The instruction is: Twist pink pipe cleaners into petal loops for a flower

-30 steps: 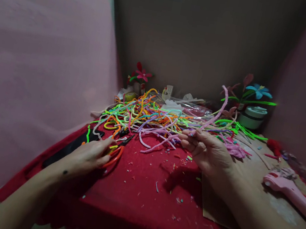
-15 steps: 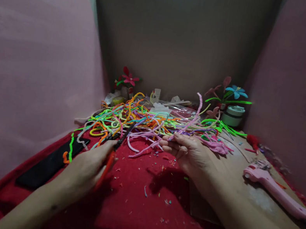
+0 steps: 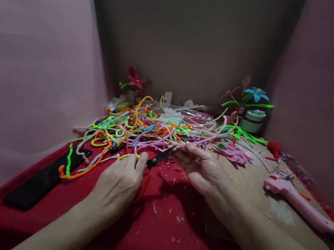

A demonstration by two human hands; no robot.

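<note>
My left hand (image 3: 120,181) is closed round the red handles of a pair of scissors (image 3: 159,158), whose dark blades point up and right to the fingertips of my other hand. Between thumb and fingers, my right hand (image 3: 200,165) pinches a pink fuzzy stem (image 3: 208,140) that slants up and right. The blade tips lie at the pinched end of the stem; whether they touch it is too small to tell. Just beyond both hands spreads a tangled heap of coloured fuzzy stems (image 3: 150,128).
A black flat object (image 3: 34,183) lies at the left on the red cloth (image 3: 153,239). At the right, a pink glue gun (image 3: 301,205) rests on a brown board (image 3: 249,208). Fuzzy flowers (image 3: 256,94) and a pale green jar (image 3: 252,120) stand at the back. Small scraps dot the cloth.
My left hand has moved right and turned, bringing the scissors from upright to slanting against my right fingertips. The pink stem in my right hand has tipped lower. The view has shifted slightly.
</note>
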